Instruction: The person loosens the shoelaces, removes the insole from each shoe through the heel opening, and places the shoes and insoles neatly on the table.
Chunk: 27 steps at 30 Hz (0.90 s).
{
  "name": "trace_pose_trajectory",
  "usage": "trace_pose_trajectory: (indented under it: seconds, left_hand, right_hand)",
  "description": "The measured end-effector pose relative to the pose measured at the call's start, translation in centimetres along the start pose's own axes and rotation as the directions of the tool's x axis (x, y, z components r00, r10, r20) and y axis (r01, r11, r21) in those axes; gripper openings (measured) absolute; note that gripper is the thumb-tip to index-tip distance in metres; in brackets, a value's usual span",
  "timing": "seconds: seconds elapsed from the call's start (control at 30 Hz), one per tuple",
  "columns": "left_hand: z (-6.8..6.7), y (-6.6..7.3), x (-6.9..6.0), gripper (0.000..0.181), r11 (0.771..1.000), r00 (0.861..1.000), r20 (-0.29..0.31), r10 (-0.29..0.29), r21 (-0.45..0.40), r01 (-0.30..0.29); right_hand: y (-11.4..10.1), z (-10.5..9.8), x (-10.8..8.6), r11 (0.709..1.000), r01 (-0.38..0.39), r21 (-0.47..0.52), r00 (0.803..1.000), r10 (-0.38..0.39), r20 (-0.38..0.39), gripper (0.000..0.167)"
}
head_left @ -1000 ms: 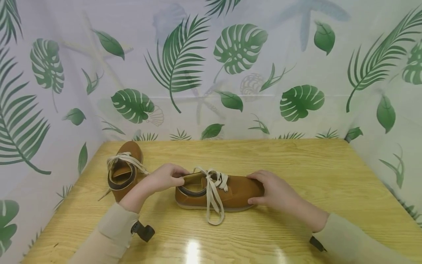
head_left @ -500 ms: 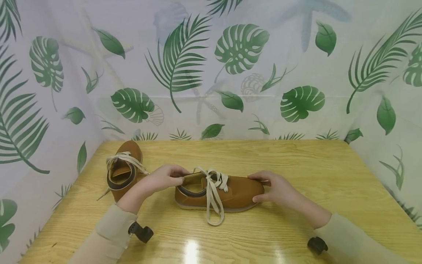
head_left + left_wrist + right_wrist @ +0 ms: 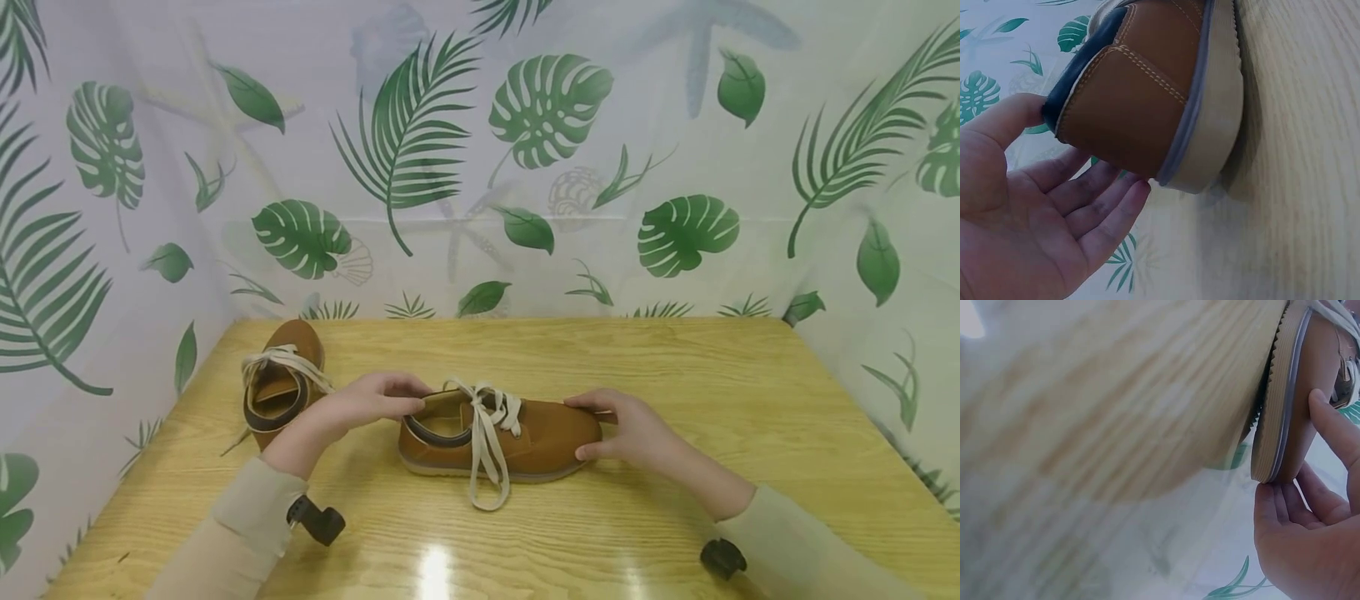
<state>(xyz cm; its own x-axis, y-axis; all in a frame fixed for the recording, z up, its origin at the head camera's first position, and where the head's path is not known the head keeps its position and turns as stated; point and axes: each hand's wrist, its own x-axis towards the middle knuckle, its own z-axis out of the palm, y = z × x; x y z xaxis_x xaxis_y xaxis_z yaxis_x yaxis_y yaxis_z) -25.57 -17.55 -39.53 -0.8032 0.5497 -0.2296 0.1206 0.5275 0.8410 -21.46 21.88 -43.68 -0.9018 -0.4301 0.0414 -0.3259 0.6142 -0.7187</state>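
Note:
A brown lace-up shoe (image 3: 555, 435) with cream laces (image 3: 487, 462) tied in a bow lies sole-down on the table in the head view, toe to the right. My left hand (image 3: 363, 404) lightly holds its heel (image 3: 1122, 106); in the left wrist view the thumb meets the dark collar (image 3: 1085, 69) and the fingers lie around the back. At the other end my right hand (image 3: 637, 433) holds the rounded toe (image 3: 1300, 425), thumb on the near side, fingers around the tip. The far sides of both fingertips are partly hidden by the shoe.
The matching brown shoe (image 3: 288, 333) stands at the left, toe away from me, partly behind my left forearm. Leaf-printed cloth (image 3: 562, 250) walls off the back and both sides of the wooden table (image 3: 600, 354). Small black cameras (image 3: 318, 521) sit on my wrists.
My right thumb has shifted slightly right along the toe. The left hand has moved a little at the heel, its thumb further over the collar. The shoe has stayed almost in place.

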Motion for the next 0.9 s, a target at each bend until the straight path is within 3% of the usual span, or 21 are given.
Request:
trace_pose_trajectory:
  seconds: [0.4,0.6,0.9]
  left_hand:
    - [-1.5,2.8,1.4,0.035,0.998,0.997,-0.066,0.047,0.046,-0.044]
    - [-1.0,4.0,2.2,0.034,0.993,0.994,-0.082,0.072,0.102,-0.064]
    - [0.3,4.2,3.5,0.028,0.982,0.988,-0.058,0.141,0.135,-0.132]
  right_hand:
    - [-0.4,-0.2,0.2,1.0,-0.008,-0.006,1.0,0.008,0.004,0.065]
    - [-0.3,-0.3,0.2,1.0,-0.003,-0.015,1.0,0.003,0.01,0.066]
    - [-0.5,-0.3,0.3,0.999,0.014,-0.029,1.0,-0.013,0.016,0.066]
